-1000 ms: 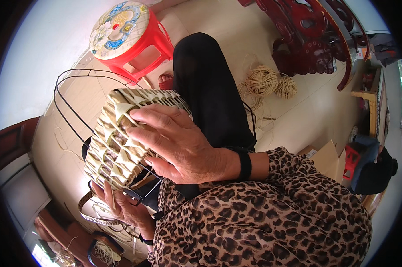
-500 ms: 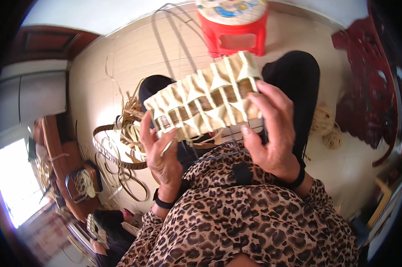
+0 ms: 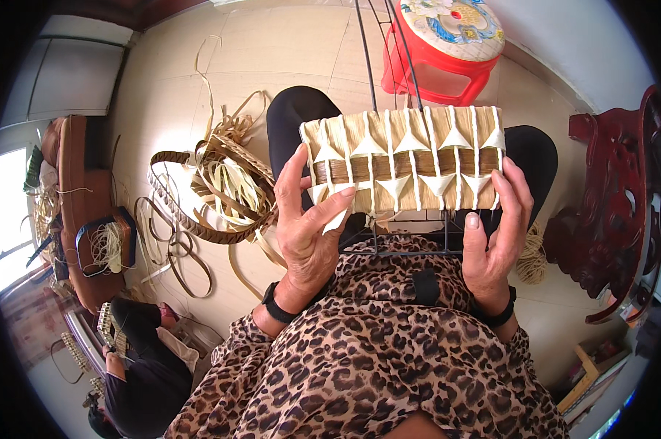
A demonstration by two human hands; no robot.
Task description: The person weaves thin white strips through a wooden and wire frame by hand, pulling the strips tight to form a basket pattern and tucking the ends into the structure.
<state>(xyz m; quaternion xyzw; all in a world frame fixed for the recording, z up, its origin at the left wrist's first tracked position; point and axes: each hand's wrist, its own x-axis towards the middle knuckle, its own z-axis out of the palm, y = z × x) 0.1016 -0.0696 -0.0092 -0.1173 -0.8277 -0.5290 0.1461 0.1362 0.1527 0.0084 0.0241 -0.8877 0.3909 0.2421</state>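
Held level over my lap is a rectangular woven straw piece [image 3: 402, 173], wrapped in pale fibre with a brown band along its middle. White strips cross it upright and fold into small triangles above and below the band. Thin black wire frame [image 3: 407, 254] bars stick out below and above it. My left hand [image 3: 301, 241] grips its left end, thumb on the front beside a loose white strip end [image 3: 335, 223], fingers partly hidden behind. At the right end my right hand [image 3: 497, 241] is closed on the lower corner, fingertips on the face and thumb at the lower edge.
A red plastic stool [image 3: 444, 69] with a patterned top stands beyond my knees. Braided strap and pale strips [image 3: 235, 186] lie heaped on the floor at left. Carved dark red furniture [image 3: 594, 194] stands at right. Another person [image 3: 151, 384] works at lower left.
The woven piece has gone from tilted to nearly level, its face turned more toward me, and sits further right in the picture. Both hands stay on its ends. The whole view has shifted.
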